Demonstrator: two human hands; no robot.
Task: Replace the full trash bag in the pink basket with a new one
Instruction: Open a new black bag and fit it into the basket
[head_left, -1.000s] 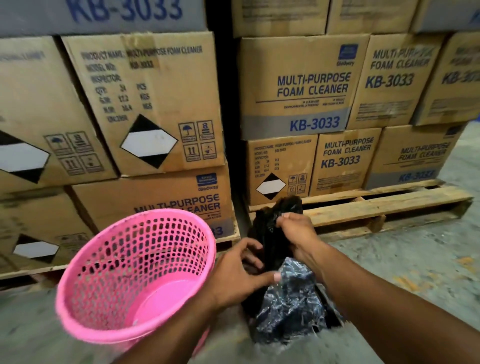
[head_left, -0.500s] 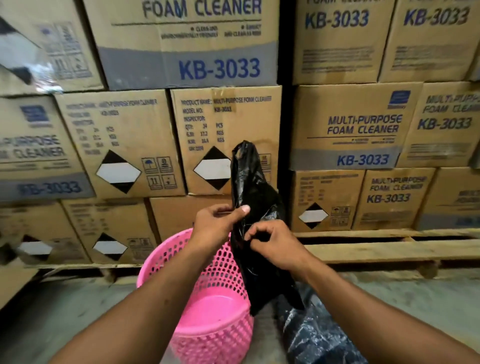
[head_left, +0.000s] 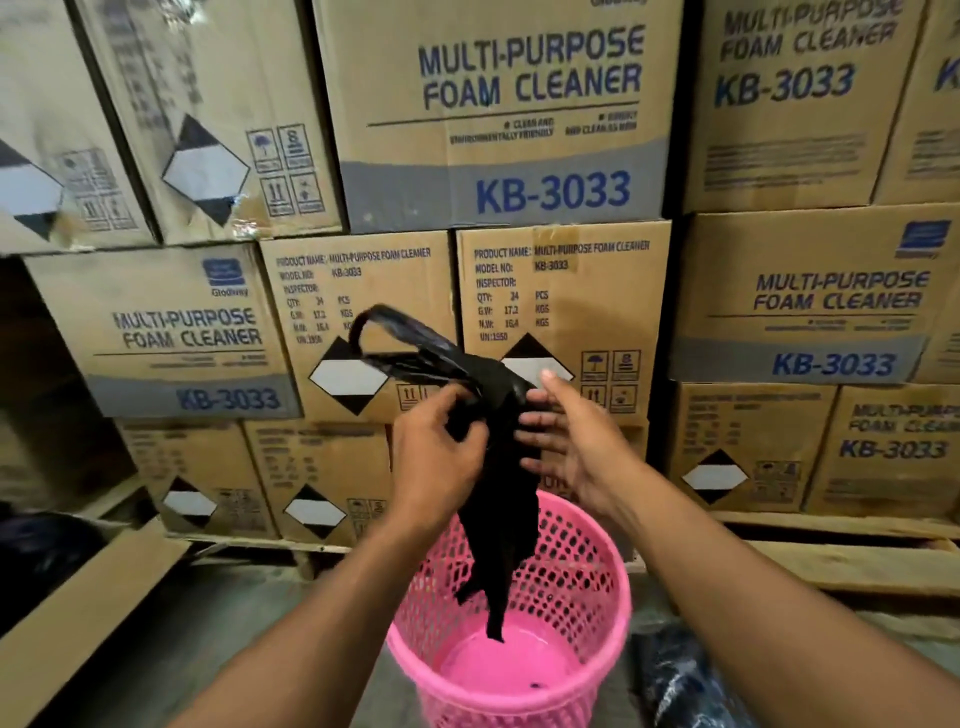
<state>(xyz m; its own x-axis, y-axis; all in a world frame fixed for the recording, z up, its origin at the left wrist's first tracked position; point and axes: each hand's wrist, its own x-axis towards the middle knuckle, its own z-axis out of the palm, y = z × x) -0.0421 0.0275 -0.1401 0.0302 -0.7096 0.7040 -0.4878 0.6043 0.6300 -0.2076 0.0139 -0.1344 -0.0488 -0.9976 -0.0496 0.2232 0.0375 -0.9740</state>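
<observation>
A pink mesh basket (head_left: 587, 613) stands on the floor below my hands, with nothing inside. Above it hangs a new black trash bag (head_left: 501, 488), still bunched up, its handle loops sticking out to the upper left. My left hand (head_left: 436, 452) grips the bag near its top. My right hand (head_left: 566, 441) is beside the bag with fingers spread and straight, fingertips touching the plastic. The full black trash bag (head_left: 680, 680) lies on the floor just right of the basket, partly cut off by the frame's lower edge.
Stacked cardboard boxes (head_left: 498, 119) printed "Multi-Purpose Foam Cleaner KB-3033" form a wall close behind the basket. They sit on wooden pallets (head_left: 831, 561). A loose cardboard sheet (head_left: 78, 613) leans at the lower left beside a dark object.
The view has tilted up and moved closer to the boxes. The new bag has been lifted higher over the basket, its handles have flopped left, and my right hand has let go and opened.
</observation>
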